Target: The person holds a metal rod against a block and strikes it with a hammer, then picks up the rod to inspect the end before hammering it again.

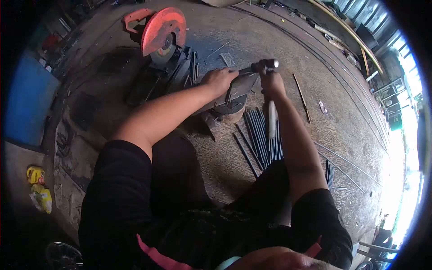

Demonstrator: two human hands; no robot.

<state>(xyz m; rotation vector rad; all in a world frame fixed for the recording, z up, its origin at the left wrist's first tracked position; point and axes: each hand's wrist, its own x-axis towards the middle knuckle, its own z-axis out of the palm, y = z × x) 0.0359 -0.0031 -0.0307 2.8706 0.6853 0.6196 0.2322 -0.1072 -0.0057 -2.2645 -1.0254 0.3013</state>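
Note:
My right hand (272, 83) is wrapped round a hammer (272, 123), its metal head just above my fingers and its pale handle hanging below. To the left, my left hand (220, 82) is closed on a dark metal piece (245, 71) that points toward the hammer head and overlaps it in this view. Beneath both hands lies a flat metal block (242, 86) on a round wooden stump (233, 118). Several dark metal rods (255, 135) lie in a bundle on the ground between my knees and the stump.
A red cut-off saw (164, 33) stands on the ground at the upper left. Long thin bars (344, 168) stretch across the floor on the right. A thin brown stick (302, 99) lies beyond my right forearm, and yellow packages (40, 195) sit at the far left.

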